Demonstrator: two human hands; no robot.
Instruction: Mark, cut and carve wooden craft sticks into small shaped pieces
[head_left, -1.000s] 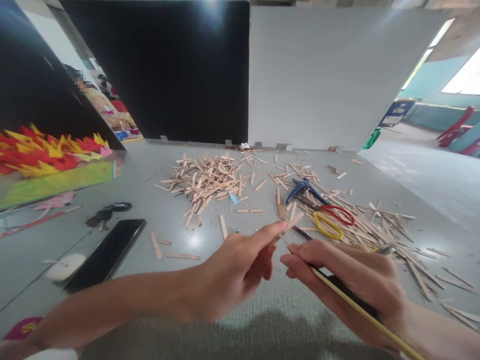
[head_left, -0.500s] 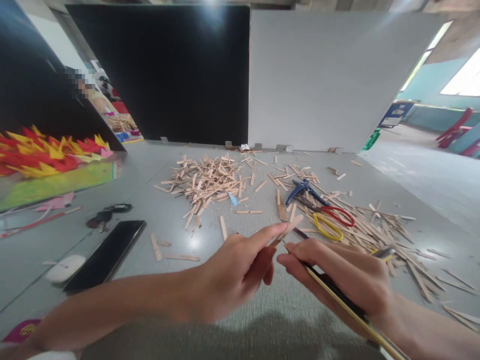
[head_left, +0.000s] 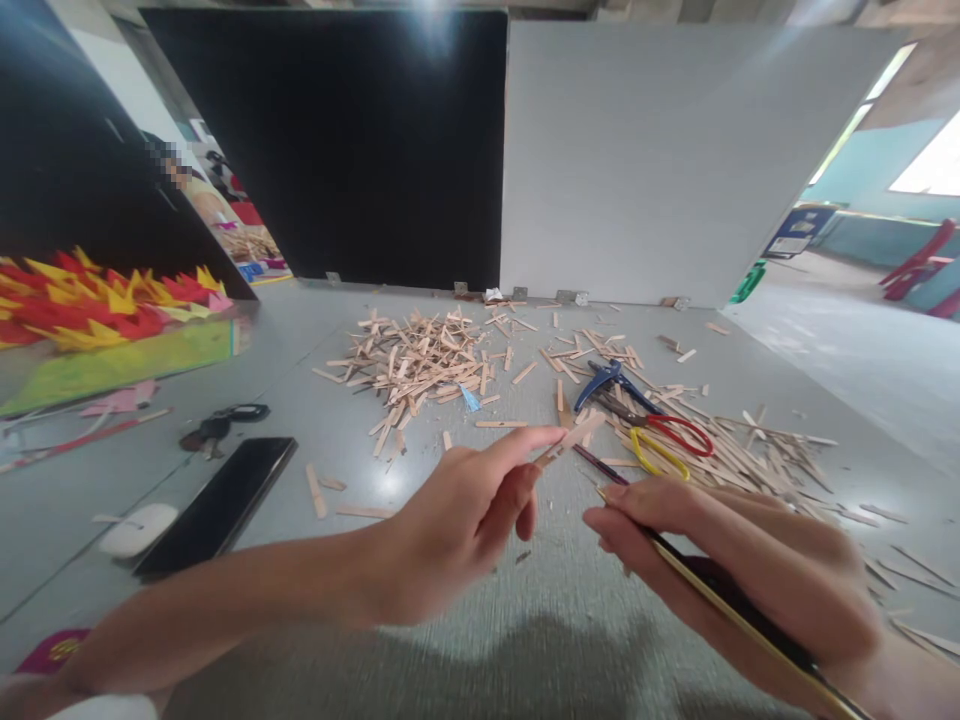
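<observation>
Clearly the biggest thing in view is the grey floor (head_left: 450, 640), with a black board (head_left: 330, 150) and a white board (head_left: 660, 160) standing at its far edge. On it lie a heap of cut wooden sticks (head_left: 412, 365) and, to the right, a wider scatter of long splinters (head_left: 757, 460), with scissors that have one red and one yellow ring (head_left: 660, 440) and a blue-handled cutter (head_left: 607, 378). A dark phone (head_left: 217, 505) and a white mouse (head_left: 135, 530) lie on the left.

Closer, the left hand (head_left: 457, 530) pinches a small wooden stick (head_left: 574, 438) between thumb and forefinger; the stick pokes out past the fingertips, up and to the right. The right hand (head_left: 750, 570) is closed around a thin blade tool with a yellow edge (head_left: 697, 585), whose tip points toward the stick but stands a little apart from it.

To do this well, I judge the stick should be held firmly near its end and the fingertips kept out of the blade's path.
</observation>
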